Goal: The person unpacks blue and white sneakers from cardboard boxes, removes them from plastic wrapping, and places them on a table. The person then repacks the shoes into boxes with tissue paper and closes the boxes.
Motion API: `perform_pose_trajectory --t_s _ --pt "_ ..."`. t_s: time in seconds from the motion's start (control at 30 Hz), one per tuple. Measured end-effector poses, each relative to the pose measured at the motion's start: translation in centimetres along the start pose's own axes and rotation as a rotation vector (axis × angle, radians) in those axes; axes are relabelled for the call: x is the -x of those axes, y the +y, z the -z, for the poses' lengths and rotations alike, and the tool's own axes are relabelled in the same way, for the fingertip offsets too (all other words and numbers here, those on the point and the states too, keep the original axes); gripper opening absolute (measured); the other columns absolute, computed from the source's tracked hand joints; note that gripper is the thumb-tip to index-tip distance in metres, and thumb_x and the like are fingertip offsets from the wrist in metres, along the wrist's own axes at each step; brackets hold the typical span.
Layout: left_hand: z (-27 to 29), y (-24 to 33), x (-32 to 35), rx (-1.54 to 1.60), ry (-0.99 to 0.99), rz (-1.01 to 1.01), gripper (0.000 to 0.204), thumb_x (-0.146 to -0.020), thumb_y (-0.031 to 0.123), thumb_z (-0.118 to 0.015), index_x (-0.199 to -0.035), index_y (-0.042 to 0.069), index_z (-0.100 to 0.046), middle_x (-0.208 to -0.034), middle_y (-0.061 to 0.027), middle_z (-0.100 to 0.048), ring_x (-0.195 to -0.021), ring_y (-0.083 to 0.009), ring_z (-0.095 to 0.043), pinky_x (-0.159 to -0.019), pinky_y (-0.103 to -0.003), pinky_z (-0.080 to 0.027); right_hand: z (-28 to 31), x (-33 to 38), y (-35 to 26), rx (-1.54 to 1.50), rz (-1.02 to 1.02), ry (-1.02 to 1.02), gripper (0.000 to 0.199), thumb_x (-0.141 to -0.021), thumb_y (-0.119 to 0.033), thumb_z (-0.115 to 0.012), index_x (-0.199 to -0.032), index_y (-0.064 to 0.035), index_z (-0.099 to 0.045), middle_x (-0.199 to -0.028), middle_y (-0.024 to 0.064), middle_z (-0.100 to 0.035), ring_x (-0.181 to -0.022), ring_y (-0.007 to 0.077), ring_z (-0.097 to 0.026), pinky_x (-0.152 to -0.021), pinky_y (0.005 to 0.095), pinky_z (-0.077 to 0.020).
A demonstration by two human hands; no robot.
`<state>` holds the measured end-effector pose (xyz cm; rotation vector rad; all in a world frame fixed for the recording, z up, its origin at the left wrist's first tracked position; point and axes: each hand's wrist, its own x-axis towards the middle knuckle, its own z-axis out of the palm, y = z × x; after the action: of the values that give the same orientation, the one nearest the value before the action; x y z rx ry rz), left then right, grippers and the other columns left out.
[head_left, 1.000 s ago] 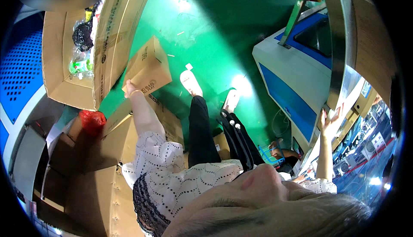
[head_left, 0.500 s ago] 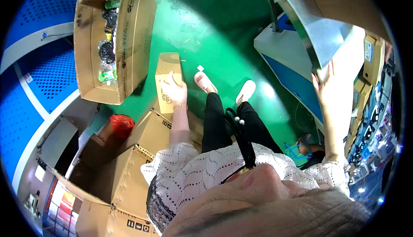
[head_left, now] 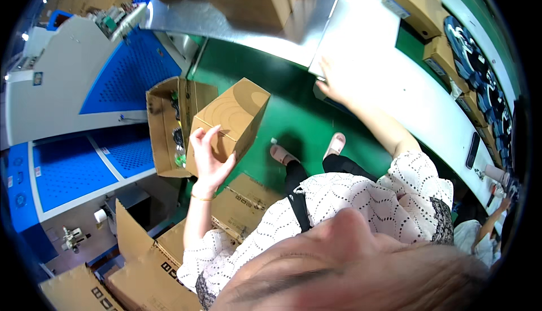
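Observation:
My left hand (head_left: 210, 161) grips the near end of a brown cardboard box (head_left: 240, 107), with its thumb on the right side and its fingers on the top face. The box is held up above the green floor, tilted, with curved printed lines on it. My right hand (head_left: 334, 84) is stretched forward with fingers extended, at the corner of a white tabletop (head_left: 367, 34) beside a metal surface (head_left: 248, 42). I see nothing held in it.
An open carton (head_left: 161, 119) with bottles and bags stands beyond the box, left. Blue perforated machine panels (head_left: 73, 167) fill the left. Cartons (head_left: 243, 201) lie near my legs. Boxes (head_left: 415, 3) and sneakers (head_left: 468, 45) line the right, with another person's arm (head_left: 491, 220) below.
My left hand has raised the box from low beside my feet. The view has turned, and my right hand now reaches further forward by the tabletop corner.

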<state>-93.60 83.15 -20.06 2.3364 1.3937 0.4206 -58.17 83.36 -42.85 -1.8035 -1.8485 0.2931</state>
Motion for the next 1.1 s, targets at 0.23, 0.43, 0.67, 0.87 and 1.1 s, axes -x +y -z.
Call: perform_pose_trajectory --t_s 0.23,0.43,0.67,0.87,1.1 --pt "6.9 13.7 -7.6 0.554 0.185 -0.312 0.081 -0.064 0.011 -0.079 -0.13 0.006 -0.032 -0.119 -0.0092 -0.046 -0.109 -0.021 -0.048 -0.093 -0.033 -0.041 12.4 8.8 4.6 -0.101 0.068 0.033 0.044 -0.067 -0.002 -0.062 -0.11 -0.0053 -0.053 -0.125 0.0162 -0.049 -0.114 0.0336 -0.046 -0.096 0.0398 -0.0382" --pt "3.3 22.0 -13.3 1.041 0.481 -0.142 0.029 -0.075 0.008 -0.061 -0.102 -0.003 -0.057 -0.09 -0.0141 -0.061 -0.089 -0.0202 -0.058 -0.079 -0.031 -0.046 19.9 23.6 14.3 0.182 -0.309 0.179 0.035 -0.086 -0.017 -0.056 -0.117 0.0005 -0.05 -0.127 0.0174 -0.047 -0.118 0.032 -0.044 -0.101 0.037 -0.0333" --pt "-10.4 2.9 -24.2 0.378 0.24 0.275 0.051 -0.067 0.008 -0.063 -0.114 -0.008 -0.051 -0.076 -0.0073 -0.06 -0.061 -0.0125 -0.053 -0.052 -0.024 -0.042 19.6 36.0 13.1 0.3 -0.491 0.206 0.04 -0.089 -0.013 -0.049 -0.125 0.0021 -0.044 -0.131 0.0201 -0.043 -0.122 0.0357 -0.04 -0.102 0.0418 -0.0311" --pt "-10.5 1.6 -19.7 0.742 -0.342 0.253 0.063 -0.08 0.027 -0.066 -0.13 0.003 -0.037 -0.102 -0.0053 -0.058 -0.086 -0.0133 -0.056 -0.073 -0.027 -0.047 16.9 35.4 11.8 0.436 -0.534 0.375 0.046 -0.084 -0.006 -0.043 -0.129 -0.0015 -0.041 -0.133 0.0156 -0.042 -0.125 0.0342 -0.037 -0.104 0.0433 -0.0277" --pt "-10.7 5.4 -16.2 0.645 -0.479 0.193 0.053 -0.083 0.025 -0.061 -0.126 0.001 -0.04 -0.105 -0.009 -0.058 -0.089 -0.0152 -0.057 -0.075 -0.028 -0.046 15.8 35.3 11.5 0.478 -0.598 0.422 0.051 -0.084 -0.007 -0.042 -0.135 -0.0086 -0.035 -0.139 0.0076 -0.037 -0.129 0.0279 -0.033 -0.105 0.0429 -0.0248"
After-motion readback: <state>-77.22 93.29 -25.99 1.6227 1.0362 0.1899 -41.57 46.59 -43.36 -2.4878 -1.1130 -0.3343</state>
